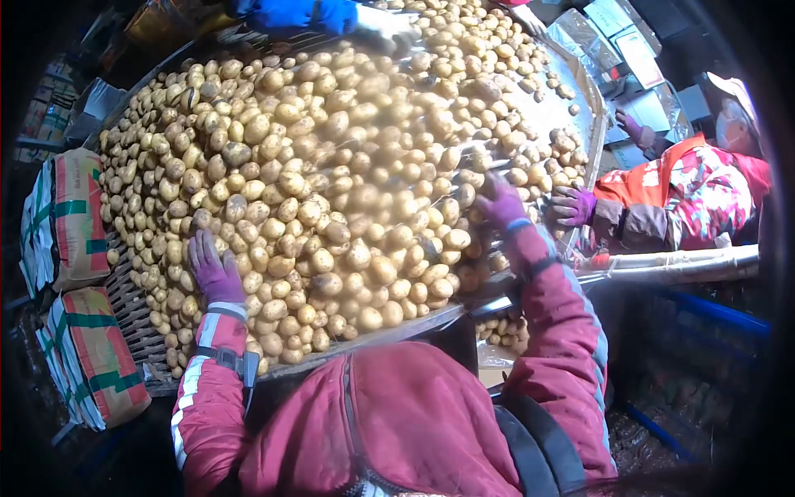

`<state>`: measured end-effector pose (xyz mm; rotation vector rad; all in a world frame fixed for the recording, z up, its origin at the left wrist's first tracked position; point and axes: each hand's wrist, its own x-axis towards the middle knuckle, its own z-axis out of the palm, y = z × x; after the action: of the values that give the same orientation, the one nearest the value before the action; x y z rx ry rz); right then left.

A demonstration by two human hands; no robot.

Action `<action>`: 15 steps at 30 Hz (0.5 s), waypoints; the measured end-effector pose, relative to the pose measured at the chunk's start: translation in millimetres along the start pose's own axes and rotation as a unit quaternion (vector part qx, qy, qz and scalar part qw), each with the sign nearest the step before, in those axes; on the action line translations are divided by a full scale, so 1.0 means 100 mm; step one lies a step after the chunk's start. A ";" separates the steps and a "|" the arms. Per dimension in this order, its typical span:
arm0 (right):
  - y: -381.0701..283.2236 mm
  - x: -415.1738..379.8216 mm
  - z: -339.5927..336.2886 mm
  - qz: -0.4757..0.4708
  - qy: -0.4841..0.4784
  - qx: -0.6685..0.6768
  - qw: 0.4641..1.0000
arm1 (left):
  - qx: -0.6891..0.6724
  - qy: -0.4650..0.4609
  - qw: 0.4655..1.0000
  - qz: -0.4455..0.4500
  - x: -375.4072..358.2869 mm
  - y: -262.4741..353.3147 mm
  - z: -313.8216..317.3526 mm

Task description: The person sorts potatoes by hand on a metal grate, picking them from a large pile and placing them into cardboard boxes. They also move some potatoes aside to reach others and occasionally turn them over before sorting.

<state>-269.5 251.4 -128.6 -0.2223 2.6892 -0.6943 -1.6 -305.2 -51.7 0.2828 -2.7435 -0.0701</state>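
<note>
A wide heap of potatoes (257,128) covers a slatted sorting table (137,311) in front of me. My left hand (217,272), in a purple glove, lies against the near left part of the heap with its fingers stretched out over the potatoes. On the right, my right hand (502,204), also gloved in purple, reaches over the potatoes near a dark gap in the table edge. Its fingers are spread and slightly blurred. Below that gap, more potatoes (503,332) sit in a carton (494,377).
Another person's purple-gloved hand (574,205) is at the right rim, close to my right hand. A blue sleeve (302,15) and white glove (389,31) reach in from the far side. Bundles with green tape (103,356) stand at left; boxes (642,112) lie at far right.
</note>
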 end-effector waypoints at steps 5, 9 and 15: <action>-0.79 0.21 -0.08 -0.116 0.213 0.047 0.969 | -0.012 0.018 1.000 0.002 -0.02 -0.03 0.06; -1.64 0.92 0.08 -0.225 0.145 -0.001 0.963 | 0.007 0.000 1.000 -0.019 0.00 0.02 0.03; -1.16 0.53 0.09 -0.239 0.110 -0.040 0.964 | -0.004 -0.010 1.000 -0.022 0.02 0.08 -0.04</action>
<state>-308.2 134.4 -94.3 -0.8856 2.9026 -0.7820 -3.4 -297.7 -46.9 0.3424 -2.7560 -0.0963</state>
